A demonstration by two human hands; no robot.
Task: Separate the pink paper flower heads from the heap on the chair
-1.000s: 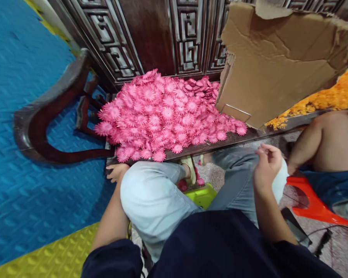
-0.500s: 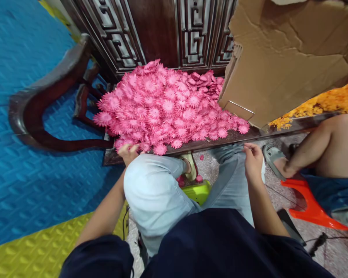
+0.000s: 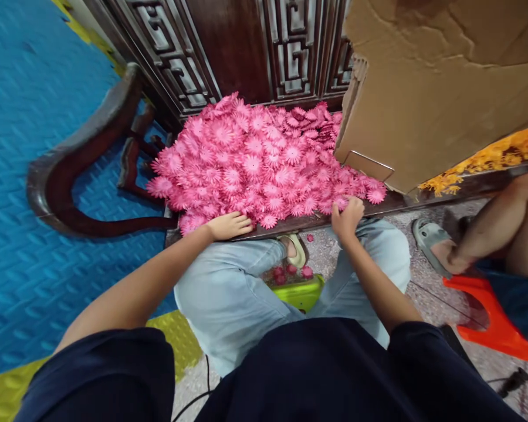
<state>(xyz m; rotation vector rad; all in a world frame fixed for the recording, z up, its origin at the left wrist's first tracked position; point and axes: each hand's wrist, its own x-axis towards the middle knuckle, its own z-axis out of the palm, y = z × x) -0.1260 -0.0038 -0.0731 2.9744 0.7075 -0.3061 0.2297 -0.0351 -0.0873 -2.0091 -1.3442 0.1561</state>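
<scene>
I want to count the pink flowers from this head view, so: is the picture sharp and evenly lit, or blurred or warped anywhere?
Head view: pink flowers sharp and evenly lit, no glare; left hand and right hand crisp at the pile's near edge; wide-lens bend curves the blue mat and chair arm; cardboard hides the pile's right end.

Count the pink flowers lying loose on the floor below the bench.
4: one flower under the bench edge, three flowers clustered behind the green stool. More may hide behind the legs.

cardboard sheet (image 3: 444, 88) cut off, co-worker's arm (image 3: 488, 228) cropped
</scene>
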